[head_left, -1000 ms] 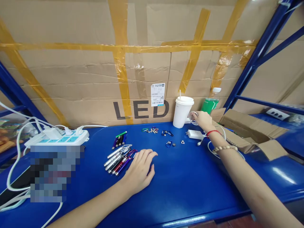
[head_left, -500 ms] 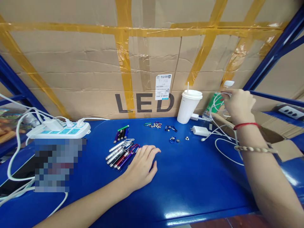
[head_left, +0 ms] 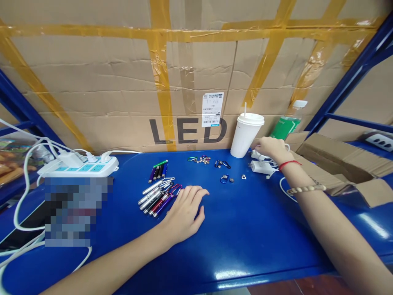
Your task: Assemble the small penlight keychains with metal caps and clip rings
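Observation:
My left hand (head_left: 184, 215) lies palm down on the blue table with its fingers stretched out, holding nothing. Just beyond its fingertips is a fan of metallic penlights (head_left: 156, 198) in silver, black, red and purple, with carabiner clips at their ends. My right hand (head_left: 272, 148) is curled over a white charging cable (head_left: 287, 146), part of which loops out behind the fingers. Directly below that hand is a white charger plug (head_left: 260, 166); another white adapter (head_left: 258, 155) is partly covered by it. The fingertips are mostly hidden.
A white lidded cup (head_left: 246, 135) and a green-labelled bottle (head_left: 285, 127) stand at the back. Small carabiners and button cells (head_left: 203, 159) lie mid-table. Short dark tubes (head_left: 158, 172), a power strip (head_left: 101, 164) and cables are left; an open cardboard box (head_left: 331, 159) is right.
My right hand has moved left and down from beside the bottle to the chargers, and the lifted cable has come down with it. My left hand stays in place.

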{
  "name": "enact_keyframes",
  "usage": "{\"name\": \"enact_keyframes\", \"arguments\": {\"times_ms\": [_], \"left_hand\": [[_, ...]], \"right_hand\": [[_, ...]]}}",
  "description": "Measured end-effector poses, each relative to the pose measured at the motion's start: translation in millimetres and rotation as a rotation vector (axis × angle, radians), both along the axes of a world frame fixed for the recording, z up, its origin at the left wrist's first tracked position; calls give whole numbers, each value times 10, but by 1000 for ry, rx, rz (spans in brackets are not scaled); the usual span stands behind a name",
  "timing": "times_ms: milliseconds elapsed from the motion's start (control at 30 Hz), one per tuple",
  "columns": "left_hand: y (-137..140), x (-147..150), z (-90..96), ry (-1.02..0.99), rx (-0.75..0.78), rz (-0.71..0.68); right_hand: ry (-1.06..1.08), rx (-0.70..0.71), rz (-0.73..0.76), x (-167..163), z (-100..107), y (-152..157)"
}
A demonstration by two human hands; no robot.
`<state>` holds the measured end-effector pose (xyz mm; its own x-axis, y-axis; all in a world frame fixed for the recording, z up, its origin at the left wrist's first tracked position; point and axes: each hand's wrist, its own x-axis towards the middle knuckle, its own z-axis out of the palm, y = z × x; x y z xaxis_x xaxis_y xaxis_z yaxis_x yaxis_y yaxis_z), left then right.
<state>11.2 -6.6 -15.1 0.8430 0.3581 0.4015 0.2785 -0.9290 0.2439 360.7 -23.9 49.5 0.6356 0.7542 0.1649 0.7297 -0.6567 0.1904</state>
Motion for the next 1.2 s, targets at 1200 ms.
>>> {"name": "enact_keyframes", "arguments": {"times_ms": [1200], "left_hand": [[120,-7,28,18,72,231]], "right_hand": [[305,-261,257,-1182,335,-210]]}}
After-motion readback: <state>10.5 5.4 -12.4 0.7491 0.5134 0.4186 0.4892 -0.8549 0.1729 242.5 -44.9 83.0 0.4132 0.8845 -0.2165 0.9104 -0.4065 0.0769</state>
